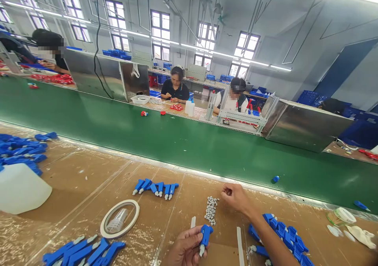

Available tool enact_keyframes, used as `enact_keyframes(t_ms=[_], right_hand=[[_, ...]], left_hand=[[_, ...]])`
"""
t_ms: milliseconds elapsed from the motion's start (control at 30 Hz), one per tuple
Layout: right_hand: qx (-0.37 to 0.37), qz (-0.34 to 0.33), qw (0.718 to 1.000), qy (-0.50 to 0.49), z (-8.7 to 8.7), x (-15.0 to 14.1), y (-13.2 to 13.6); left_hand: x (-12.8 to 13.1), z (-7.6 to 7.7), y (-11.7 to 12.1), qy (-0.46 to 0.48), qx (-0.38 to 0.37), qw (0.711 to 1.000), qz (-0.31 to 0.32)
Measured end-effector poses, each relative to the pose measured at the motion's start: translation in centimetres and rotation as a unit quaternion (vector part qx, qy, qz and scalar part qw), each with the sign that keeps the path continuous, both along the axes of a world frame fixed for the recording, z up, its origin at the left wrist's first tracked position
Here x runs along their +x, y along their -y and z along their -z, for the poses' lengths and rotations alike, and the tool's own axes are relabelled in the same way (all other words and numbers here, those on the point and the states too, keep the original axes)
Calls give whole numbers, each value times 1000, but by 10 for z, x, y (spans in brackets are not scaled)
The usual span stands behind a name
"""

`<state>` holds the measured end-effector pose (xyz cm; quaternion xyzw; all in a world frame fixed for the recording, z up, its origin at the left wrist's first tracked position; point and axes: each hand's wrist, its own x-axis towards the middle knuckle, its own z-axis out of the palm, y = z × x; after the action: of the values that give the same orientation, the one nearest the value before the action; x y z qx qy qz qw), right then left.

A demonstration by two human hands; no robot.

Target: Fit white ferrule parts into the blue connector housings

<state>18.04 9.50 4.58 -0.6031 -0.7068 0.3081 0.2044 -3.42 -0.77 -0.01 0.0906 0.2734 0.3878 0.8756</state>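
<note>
My left hand [189, 244] is closed on a blue plastic part [206, 234] with a pale grey tip that points down. Just beyond it lies a heap of small grey pieces [210, 211] on the brown cardboard. At the heap's upper right, my right hand [234, 196] has its fingers curled and pinched together; whether a small piece is between them is hidden. A row of similar blue parts [155, 188] lies left of the heap. More blue parts [285, 234] are piled beside my right forearm, and others [85, 252] lie at the lower left.
A tape roll [103, 226] surrounds a clear plastic cup [117, 220]. A whitish jug [23, 187] stands left, by a large blue pile [17, 150]. A green conveyor belt [177, 140] runs behind the table, with co-workers [175, 87] seated across it. A round tub [342, 217] sits right.
</note>
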Motion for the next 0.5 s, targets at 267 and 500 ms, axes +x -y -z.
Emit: enact_keyframes(t_ms=[267, 500], right_hand=[[-159, 67, 909, -380, 22, -11, 104], [-277, 104, 767, -569, 24, -23, 122]], left_hand=[[9, 3, 5, -13, 59, 998, -17], [14, -4, 11, -37, 90, 995, -33]])
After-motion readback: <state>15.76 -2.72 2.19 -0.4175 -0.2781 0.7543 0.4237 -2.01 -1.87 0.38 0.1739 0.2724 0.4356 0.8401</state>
